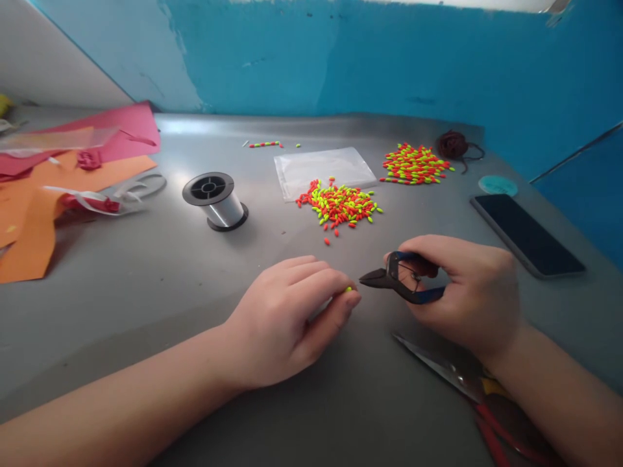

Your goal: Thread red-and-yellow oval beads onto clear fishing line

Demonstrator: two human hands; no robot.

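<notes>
My left hand (287,318) pinches a small yellow-green bead (348,289) between thumb and forefinger; most of the bead is covered by the fingertips. Facing it from the right, my right hand (467,292) is wrapped round a pair of small pliers (389,279) with dark jaws, blue handles and a spring. The jaw tips point left and sit just short of the left fingertips. Beyond both hands lies a loose pile of orange-red and yellow-green beads (343,204), partly on a clear plastic bag (324,167).
A spool of clear line (224,211) stands left of the beads. Strung beads (416,163), dark yarn (452,144), a turquoise disc (497,186) and a phone (528,233) are at right. Scissors (452,376) lie under my right forearm. Orange paper (29,250) covers the far left.
</notes>
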